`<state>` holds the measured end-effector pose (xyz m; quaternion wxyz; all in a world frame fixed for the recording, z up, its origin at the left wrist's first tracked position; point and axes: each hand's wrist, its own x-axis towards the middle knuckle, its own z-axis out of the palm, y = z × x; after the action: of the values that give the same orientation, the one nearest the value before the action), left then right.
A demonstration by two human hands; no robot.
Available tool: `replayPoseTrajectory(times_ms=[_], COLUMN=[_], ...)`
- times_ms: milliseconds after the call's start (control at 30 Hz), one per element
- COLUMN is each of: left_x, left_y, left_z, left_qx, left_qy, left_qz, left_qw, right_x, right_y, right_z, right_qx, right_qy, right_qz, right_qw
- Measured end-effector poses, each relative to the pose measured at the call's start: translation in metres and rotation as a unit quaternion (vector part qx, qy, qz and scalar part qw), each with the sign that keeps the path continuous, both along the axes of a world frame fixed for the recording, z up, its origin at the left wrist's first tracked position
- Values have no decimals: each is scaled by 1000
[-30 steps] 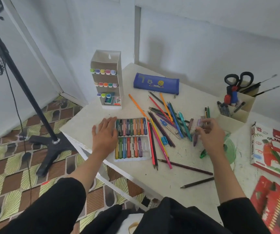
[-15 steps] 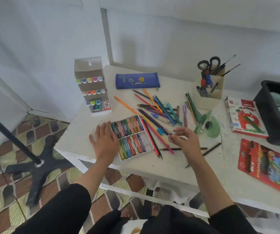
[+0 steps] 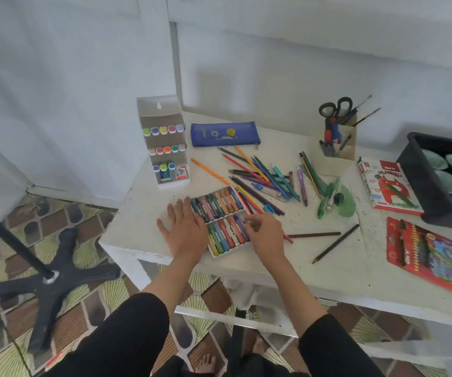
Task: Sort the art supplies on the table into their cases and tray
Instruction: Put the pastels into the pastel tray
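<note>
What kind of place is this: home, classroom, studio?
Probably a home craft corner: white table strewn with coloured pencils, a marker rack, patterned floor tiles and a black floor stand alongside.

open crayon tray (image 3: 220,250) full, coloured pencils (image 3: 260,178) scattered beside

Lighting even and diffuse, source outside the frame; the white desk (image 3: 328,270) and wall (image 3: 274,63) read bright and evenly exposed. Faint soft shadows noted on the wall at centre and upper right, the floor (image 3: 89,303) at lower left dimmer. Overall focus slightly soft, with straight lines bowing toward the frame edges.
</note>
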<state>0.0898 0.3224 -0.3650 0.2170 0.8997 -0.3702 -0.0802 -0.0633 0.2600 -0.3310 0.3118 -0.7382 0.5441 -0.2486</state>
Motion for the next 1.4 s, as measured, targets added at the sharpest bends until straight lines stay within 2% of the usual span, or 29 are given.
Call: replayPoseTrajectory(times_ms=[267,367,467,600,767,833,967,1133,1233,1400], left_x=[1,0,1,1,1,2,1,1,1,1], left_y=[-1,0,0,-1,-2,-2,-2,-3,-2,-3], left_z=[-1,0,0,0,-2,-2,-1,-2,-2,1], left_qx=[-2,-3,0,5,3,3,1,-5,-6,-8], left_qy=[0,2,3,4,3,4,6,9,14,17], left_qz=[-8,-11,-11,-12,-11,-9,-10,-9,-8,-7], left_qw=[1000,1000,1000,1000,1000,1000,1000,1000,1000,1000], right_x=[-1,-3,-9,-19,-30,-38,-45,-40,-30,-16], right_y=[7,11,15,11,-19,-37,-84,-141,-167,-188], right_z=[-15,-24,-30,-28,-10,-2,14,26,24,16], right_qx=[-97,-251,-293,-287,-138,-150,-97,-90,-55,-19], right_qy=[57,157,204,216,184,168,118,161,186,253], right_qz=[26,76,61,69,158,176,102,41,-5,-30], right_qw=[993,952,932,931,960,958,983,982,981,967])
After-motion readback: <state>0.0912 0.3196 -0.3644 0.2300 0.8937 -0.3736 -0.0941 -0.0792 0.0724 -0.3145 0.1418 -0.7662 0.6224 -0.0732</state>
